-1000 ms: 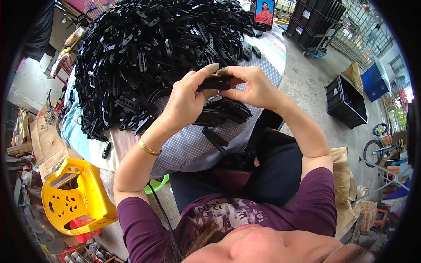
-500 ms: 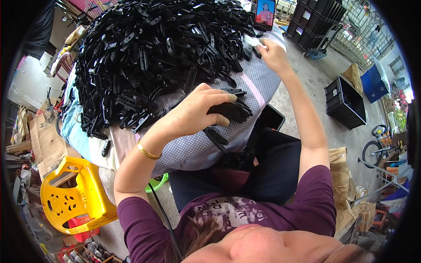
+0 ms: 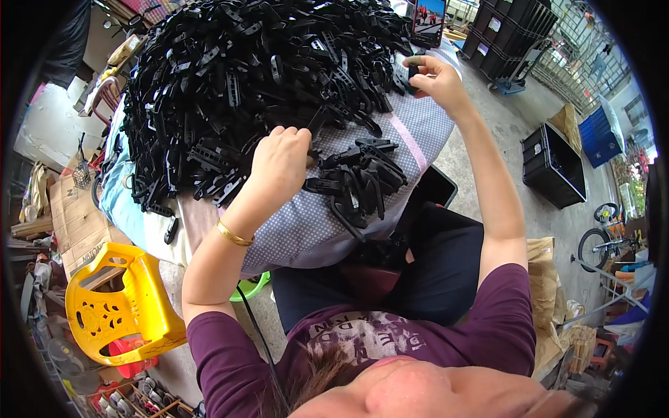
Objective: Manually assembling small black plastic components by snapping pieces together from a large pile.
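Observation:
A big heap of black plastic parts [image 3: 230, 83], long and clip-like, covers most of the cloth-draped table [image 3: 279, 240]. At the heap's near edge is my left hand [image 3: 280, 161], back upward and fingers curled down; what they hold, if anything, is hidden. A smaller pile of the same black parts [image 3: 359, 177] lies just right of it on the dotted cloth. Beyond that pile, by the table's right edge, my right hand [image 3: 440, 85] pinches a small black plastic piece [image 3: 412, 71] between thumb and fingers.
A phone [image 3: 428, 22] with a lit screen stands at the table's far right. Stacked black crates [image 3: 505, 31] and an open black bin [image 3: 554, 167] are on the floor to the right. A yellow plastic chair [image 3: 115, 306] stands at left, near a green basin [image 3: 252, 285].
My left hand has moved left off the smaller pile to the heap's edge, uncovering the pile. Near my right fingertips a white item showed before; now a black piece is there.

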Demonstrator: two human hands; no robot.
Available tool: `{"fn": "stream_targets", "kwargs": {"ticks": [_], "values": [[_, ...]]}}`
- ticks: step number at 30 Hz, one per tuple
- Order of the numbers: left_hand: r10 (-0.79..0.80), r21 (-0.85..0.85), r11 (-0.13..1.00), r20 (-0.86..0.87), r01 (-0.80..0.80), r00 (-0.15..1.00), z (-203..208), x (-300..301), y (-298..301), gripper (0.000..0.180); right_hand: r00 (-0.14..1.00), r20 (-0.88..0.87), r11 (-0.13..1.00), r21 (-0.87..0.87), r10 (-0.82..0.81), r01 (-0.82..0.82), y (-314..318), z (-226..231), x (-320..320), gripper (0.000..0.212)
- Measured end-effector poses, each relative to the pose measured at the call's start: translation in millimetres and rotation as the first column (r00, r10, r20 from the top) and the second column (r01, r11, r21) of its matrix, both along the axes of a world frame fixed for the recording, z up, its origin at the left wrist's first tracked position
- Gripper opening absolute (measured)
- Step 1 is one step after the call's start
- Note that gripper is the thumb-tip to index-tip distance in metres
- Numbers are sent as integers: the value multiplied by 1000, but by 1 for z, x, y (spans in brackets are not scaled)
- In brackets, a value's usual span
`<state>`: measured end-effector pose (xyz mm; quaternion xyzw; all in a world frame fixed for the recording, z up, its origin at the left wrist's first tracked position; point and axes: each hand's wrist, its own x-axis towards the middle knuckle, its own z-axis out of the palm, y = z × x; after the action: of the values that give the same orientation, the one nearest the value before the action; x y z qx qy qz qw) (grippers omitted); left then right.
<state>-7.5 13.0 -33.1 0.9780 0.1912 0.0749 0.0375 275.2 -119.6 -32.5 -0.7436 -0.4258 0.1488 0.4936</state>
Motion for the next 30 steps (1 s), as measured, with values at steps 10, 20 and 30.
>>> {"fn": "stream_targets", "kwargs": {"ticks": [10, 20, 30], "values": [[478, -896, -172, 287, 409, 830, -2, 11, 14, 30, 844, 312, 816, 257, 437, -518, 2, 14, -121, 21], [163, -931, -235, 245, 279, 956, 12, -5, 8, 38, 722, 636, 796, 274, 271, -540, 6, 4, -119, 20], [348, -933, -203, 215, 298, 912, 12, 0, 1, 36, 727, 629, 809, 257, 276, -529, 7, 3, -128, 17]]}}
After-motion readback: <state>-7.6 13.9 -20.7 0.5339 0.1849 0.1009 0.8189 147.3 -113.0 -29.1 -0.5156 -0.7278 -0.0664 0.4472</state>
